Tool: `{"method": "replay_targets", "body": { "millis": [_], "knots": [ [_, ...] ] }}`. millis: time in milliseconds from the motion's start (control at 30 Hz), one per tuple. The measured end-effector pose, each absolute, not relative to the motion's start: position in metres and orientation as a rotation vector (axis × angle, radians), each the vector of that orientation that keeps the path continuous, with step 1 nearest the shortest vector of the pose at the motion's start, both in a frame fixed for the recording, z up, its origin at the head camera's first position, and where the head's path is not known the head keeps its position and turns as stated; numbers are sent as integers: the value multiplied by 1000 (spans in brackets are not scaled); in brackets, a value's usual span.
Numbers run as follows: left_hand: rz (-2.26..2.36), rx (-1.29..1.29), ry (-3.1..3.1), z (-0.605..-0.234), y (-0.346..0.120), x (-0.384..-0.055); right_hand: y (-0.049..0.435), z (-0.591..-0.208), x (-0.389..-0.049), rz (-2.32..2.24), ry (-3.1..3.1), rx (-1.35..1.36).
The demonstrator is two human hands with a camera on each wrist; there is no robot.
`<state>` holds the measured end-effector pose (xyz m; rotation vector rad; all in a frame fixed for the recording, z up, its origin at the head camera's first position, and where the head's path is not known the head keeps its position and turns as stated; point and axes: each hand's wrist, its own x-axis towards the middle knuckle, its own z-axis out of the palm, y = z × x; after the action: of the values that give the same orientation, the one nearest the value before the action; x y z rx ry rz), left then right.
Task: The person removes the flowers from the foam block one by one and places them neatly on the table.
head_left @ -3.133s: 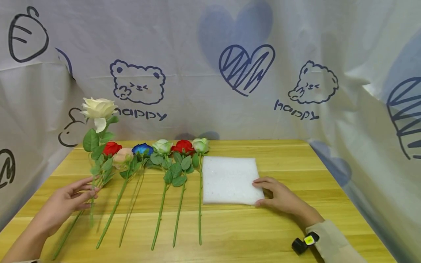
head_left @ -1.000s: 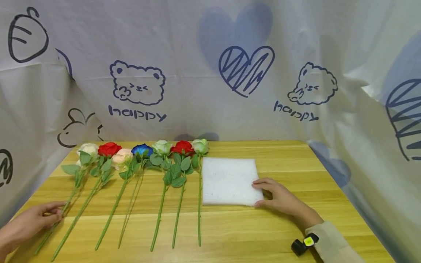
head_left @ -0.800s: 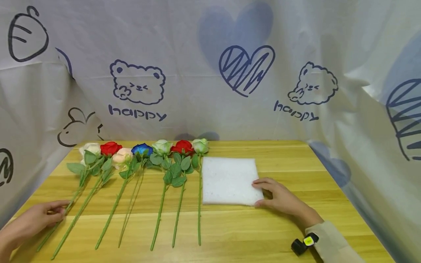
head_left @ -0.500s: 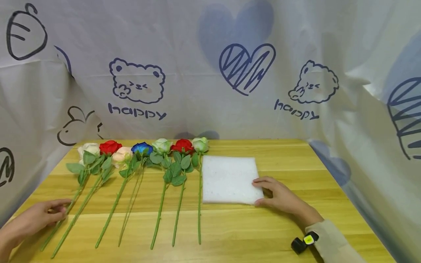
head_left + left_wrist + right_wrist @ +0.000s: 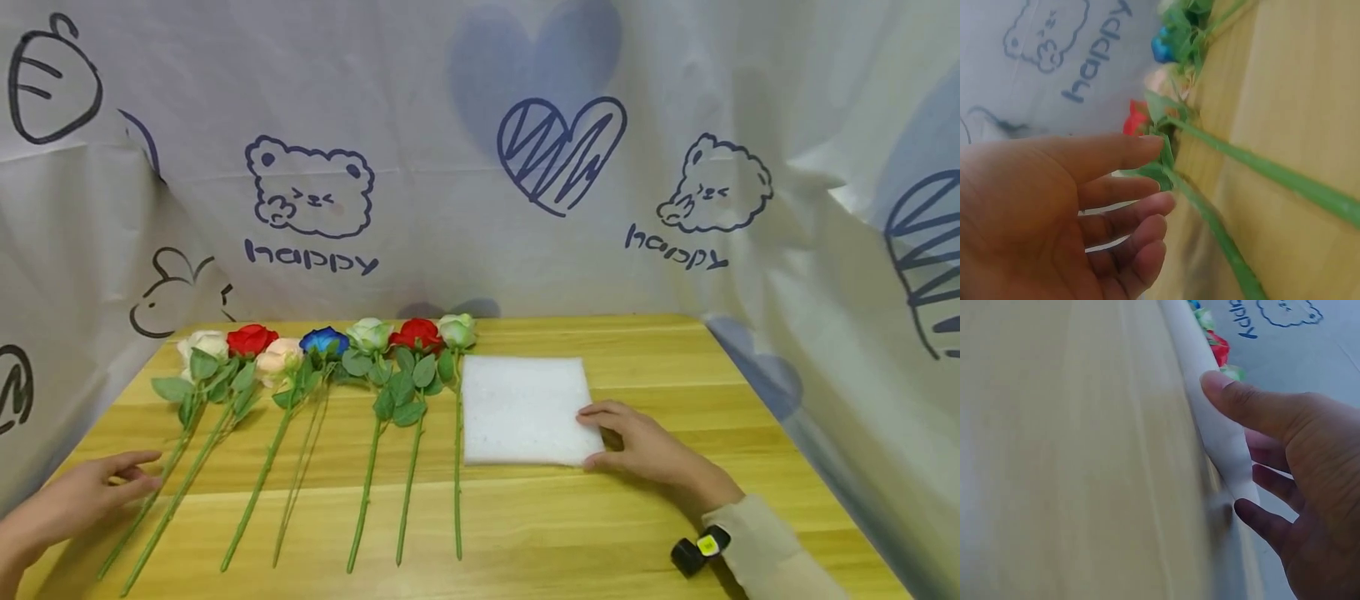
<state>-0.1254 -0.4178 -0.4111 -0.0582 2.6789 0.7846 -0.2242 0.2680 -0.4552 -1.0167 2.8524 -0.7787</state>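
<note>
My left hand is at the left side of the table, its fingers loosely bent with nothing between them. Right beside its fingertips lies the stem of a white rose; the left wrist view shows that green stem just past the fingers. To its right lies a red rose, followed by a peach rose and a blue rose. My right hand holds the right edge of a flat white foam sheet, thumb at the near corner and fingers along the side.
Two pale green roses, one beside the blue one and another beside the foam, flank a second red rose. All stems point toward the near edge of the wooden table. A printed white curtain hangs behind.
My left hand has laid the upright white rose down left of the red one, shifted it slightly right, then let go of its stem. The right hand has stayed at the foam.
</note>
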Motion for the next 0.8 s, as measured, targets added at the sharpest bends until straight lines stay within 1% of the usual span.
{"method": "replay_targets", "body": {
  "millis": [133, 333, 600, 800],
  "knots": [
    [732, 6, 2718, -405, -407, -133, 268, -448, -226, -678, 2879, -1036],
    [695, 144, 2788, -392, -382, -137, 264, -441, -230, -553, 2885, -1138],
    [685, 261, 2822, -382, -346, -148, 262, -432, -230, -438, 2878, -1088],
    [639, 355, 2937, -383, -326, -157, 265, -426, -232, -409, 2889, -1081]
  ]
}}
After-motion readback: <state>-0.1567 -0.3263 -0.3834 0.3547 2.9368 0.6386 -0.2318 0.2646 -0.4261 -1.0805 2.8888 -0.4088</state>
